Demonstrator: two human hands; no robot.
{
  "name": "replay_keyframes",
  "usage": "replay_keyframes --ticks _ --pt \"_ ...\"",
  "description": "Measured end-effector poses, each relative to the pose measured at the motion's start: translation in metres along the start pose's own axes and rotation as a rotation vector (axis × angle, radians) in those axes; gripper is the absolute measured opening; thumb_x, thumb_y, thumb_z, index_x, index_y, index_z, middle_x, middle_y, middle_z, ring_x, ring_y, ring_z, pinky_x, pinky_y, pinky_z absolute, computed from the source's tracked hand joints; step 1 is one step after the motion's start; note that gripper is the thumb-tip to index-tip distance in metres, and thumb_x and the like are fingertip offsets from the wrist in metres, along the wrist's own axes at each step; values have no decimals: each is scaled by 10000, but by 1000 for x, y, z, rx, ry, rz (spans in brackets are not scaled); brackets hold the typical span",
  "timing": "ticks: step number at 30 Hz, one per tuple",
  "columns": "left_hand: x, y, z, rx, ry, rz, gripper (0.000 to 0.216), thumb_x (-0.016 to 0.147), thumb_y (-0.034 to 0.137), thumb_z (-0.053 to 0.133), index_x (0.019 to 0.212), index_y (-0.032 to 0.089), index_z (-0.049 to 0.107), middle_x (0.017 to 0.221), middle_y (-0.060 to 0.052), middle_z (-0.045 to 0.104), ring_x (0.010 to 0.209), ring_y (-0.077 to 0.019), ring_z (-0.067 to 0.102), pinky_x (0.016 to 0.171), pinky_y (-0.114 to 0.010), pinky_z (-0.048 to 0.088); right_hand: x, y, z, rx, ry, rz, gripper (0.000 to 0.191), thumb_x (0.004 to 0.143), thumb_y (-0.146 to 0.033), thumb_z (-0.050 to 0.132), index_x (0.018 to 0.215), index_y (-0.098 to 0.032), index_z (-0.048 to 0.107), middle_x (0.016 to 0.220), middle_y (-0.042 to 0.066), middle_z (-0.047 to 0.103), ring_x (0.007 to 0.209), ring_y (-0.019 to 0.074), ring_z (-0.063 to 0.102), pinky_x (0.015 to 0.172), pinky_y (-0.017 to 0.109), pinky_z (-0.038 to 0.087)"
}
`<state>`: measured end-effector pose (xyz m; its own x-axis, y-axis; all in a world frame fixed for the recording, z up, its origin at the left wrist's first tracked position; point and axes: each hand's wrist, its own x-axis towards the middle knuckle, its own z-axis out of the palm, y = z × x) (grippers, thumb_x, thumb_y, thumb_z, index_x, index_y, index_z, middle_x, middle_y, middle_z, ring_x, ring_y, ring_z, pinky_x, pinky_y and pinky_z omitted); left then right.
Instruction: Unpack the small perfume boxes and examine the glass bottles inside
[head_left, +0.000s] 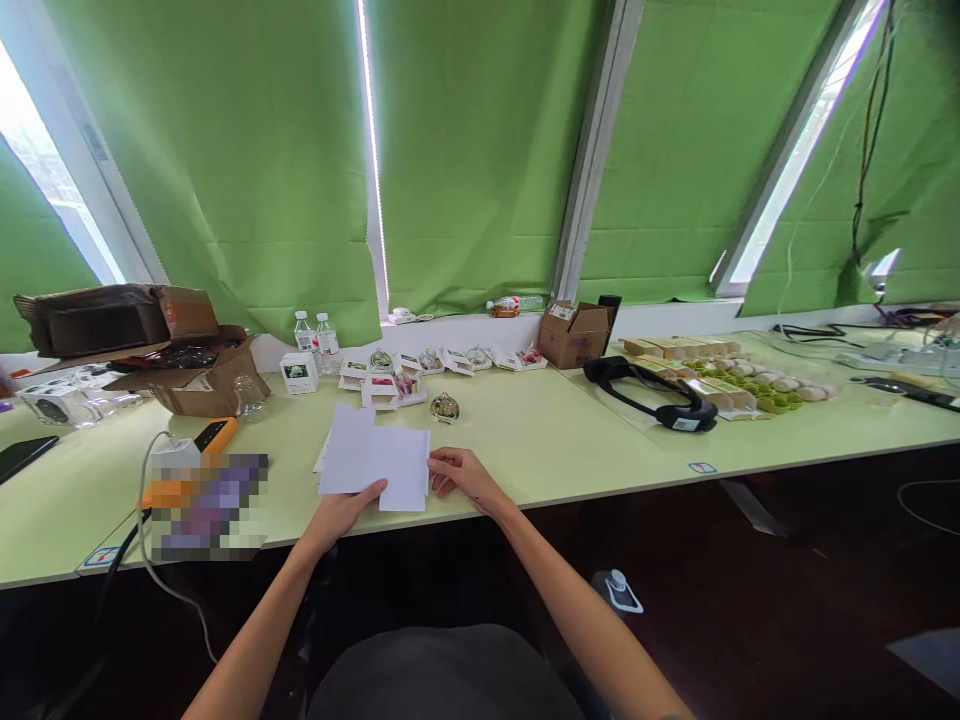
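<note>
Between my hands, over the front edge of the table, is a flat white folded carton (367, 460) with its flaps spread. My left hand (341, 515) grips its lower left part, thumb on top and the other fingers hidden beneath. At the right edge, my right hand (461, 475) has its fingertips closed on the white card. Just beyond stands a round, gold-patterned glass ornament (445, 407). Behind the carton, several small white boxes (381, 390) and shiny ornaments (409, 384) sit in a row.
An open brown carton (202, 385) and two clear bottles (327, 340) stand at the back left. An orange device (216, 434) with a cable lies to the left. A black headset (652, 395), a small brown box (574, 335) and green trays (776, 398) are to the right.
</note>
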<state>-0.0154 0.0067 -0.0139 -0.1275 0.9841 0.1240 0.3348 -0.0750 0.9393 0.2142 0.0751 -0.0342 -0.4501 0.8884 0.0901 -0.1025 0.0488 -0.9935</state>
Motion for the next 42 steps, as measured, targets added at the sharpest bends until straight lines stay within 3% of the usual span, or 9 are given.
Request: replay_keyframes --ticks 6,19,35,42 --pt "3 -4 -1 12 -23 32 534 791 440 658 1246 177 564 1252 -96 624 1335 -262 397 1135 -408 286 -1 -2 1 -10 -9 5 434 715 -481 721 965 -130 677 743 45 677 581 117 597 555 249 492" --pt "9 -13 -1 0 -49 74 524 770 435 678 1219 182 589 1177 -91 671 1268 -276 484 1098 -409 346 1 1 2 -8 -21 3 471 706 -459 745 1033 -136 644 761 66 698 572 117 587 541 241 484" --pt "12 -19 -1 -4 -81 99 542 804 406 642 1285 185 528 1231 -89 639 1286 -264 464 1092 -401 359 -1 1 2 -29 -50 -16 419 714 -486 726 933 -135 657 755 64 687 581 119 585 544 240 481" --pt "13 -17 -2 -59 -148 56 513 796 461 635 1218 173 578 1229 -95 641 1184 -264 562 1030 -384 430 -2 -2 2 -6 -51 -5 419 702 -484 732 913 -129 664 746 63 684 585 121 590 539 235 482"
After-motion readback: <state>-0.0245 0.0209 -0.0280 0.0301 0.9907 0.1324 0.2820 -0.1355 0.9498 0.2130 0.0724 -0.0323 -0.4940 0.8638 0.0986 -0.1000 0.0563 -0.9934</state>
